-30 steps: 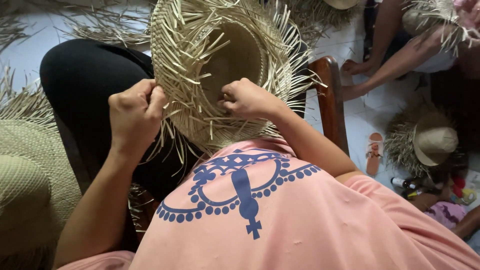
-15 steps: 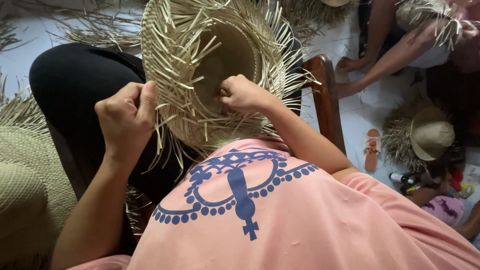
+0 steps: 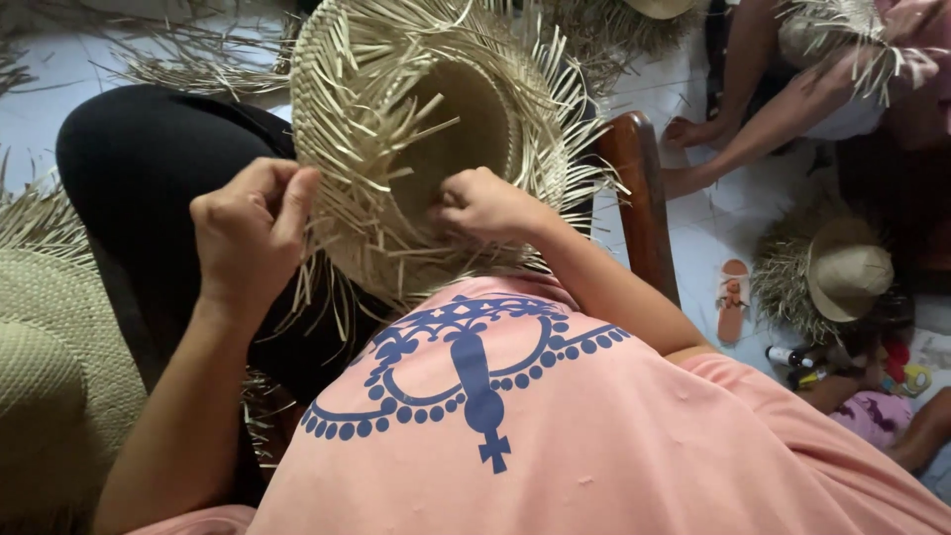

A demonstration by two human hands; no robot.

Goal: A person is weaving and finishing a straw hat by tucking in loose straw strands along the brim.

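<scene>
A half-woven straw hat (image 3: 426, 139) with loose strands sticking out all round its brim rests upside down on my lap. My left hand (image 3: 253, 233) pinches straw strands at the brim's left edge, fingers closed. My right hand (image 3: 485, 208) grips the brim at its near side, just below the hollow crown. My pink shirt with a blue print fills the lower part of the view.
A finished woven hat (image 3: 50, 386) lies at the left. A wooden chair arm (image 3: 639, 198) stands right of my hat. Another person's arm and legs (image 3: 753, 119) are at top right, with a fringed hat (image 3: 832, 267), a sandal (image 3: 733, 297) and small bottles on the floor.
The hat has turned and shifted slightly left on my lap. My left hand has slid along the brim edge; my right hand stays on the near brim.
</scene>
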